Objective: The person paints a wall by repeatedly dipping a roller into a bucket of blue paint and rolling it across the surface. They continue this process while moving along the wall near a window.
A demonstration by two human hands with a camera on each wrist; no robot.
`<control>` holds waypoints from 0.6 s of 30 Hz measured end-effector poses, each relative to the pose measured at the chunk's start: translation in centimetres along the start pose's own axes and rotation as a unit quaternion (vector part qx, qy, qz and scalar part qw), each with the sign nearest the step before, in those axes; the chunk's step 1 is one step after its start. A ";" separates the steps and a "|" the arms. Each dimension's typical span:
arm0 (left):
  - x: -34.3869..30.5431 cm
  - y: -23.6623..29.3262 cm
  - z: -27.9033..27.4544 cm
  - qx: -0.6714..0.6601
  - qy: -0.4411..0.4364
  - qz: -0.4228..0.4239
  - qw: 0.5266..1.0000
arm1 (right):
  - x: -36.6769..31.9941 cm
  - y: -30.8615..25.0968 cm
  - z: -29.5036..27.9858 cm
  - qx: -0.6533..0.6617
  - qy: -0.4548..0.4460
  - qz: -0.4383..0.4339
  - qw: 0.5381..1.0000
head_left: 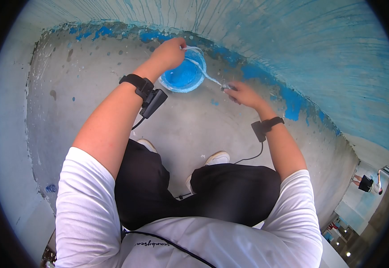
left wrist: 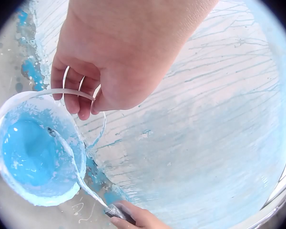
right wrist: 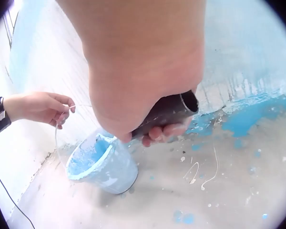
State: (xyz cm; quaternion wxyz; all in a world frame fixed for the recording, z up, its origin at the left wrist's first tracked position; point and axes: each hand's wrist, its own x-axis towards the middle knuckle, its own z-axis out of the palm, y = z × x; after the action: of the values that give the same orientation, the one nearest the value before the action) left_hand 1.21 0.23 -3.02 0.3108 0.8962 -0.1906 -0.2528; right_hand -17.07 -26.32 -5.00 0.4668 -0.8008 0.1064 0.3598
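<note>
A white bucket (head_left: 179, 90) of bright blue paint (left wrist: 28, 152) stands on the floor near the painted wall. My left hand (head_left: 170, 53) pinches its thin white bail handle (left wrist: 62, 90) and holds it raised above the rim. On the other side, my right hand (head_left: 243, 94) grips the dark, hollow handle (right wrist: 164, 116) of what looks like a paint roller frame. Its bent rod (left wrist: 76, 167), coated in pale blue paint, reaches across the rim into the bucket. A dark tip (left wrist: 51, 131) shows at the rod's far end, inside the bucket.
Blue drips streak the wall (head_left: 292, 49) beyond the bucket. The grey floor (head_left: 100, 85) carries blue splashes, thickest along the wall's foot. My shoes (head_left: 217, 158) are close in front of the bucket. Far off at the right, another person (head_left: 371, 184) is visible.
</note>
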 end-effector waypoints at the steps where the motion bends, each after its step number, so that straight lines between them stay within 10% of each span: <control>1: 0.1 -0.1 0.1 0.001 0.005 0.005 1.000 | -0.4 -0.4 -0.1 0.000 0.000 0.000 1.000; 3: 0.1 -0.1 0.1 -0.002 0.002 0.001 1.000 | -1.2 -0.8 -0.1 0.270 -0.103 0.087 0.953; 13: 0.0 -0.4 0.5 0.026 0.048 0.036 0.998 | -1.1 0.5 -1.5 0.401 -0.218 0.146 0.877; 18: -0.1 0.0 0.2 0.011 0.028 0.022 0.999 | -2.5 -0.6 -1.2 -0.015 -0.025 0.107 0.994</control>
State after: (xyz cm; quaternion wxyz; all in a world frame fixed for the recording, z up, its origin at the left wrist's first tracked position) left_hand 1.00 0.24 -3.15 0.3117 0.9019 -0.2044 -0.2182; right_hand -17.99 -27.41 -2.60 0.4164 -0.7826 0.1743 0.4286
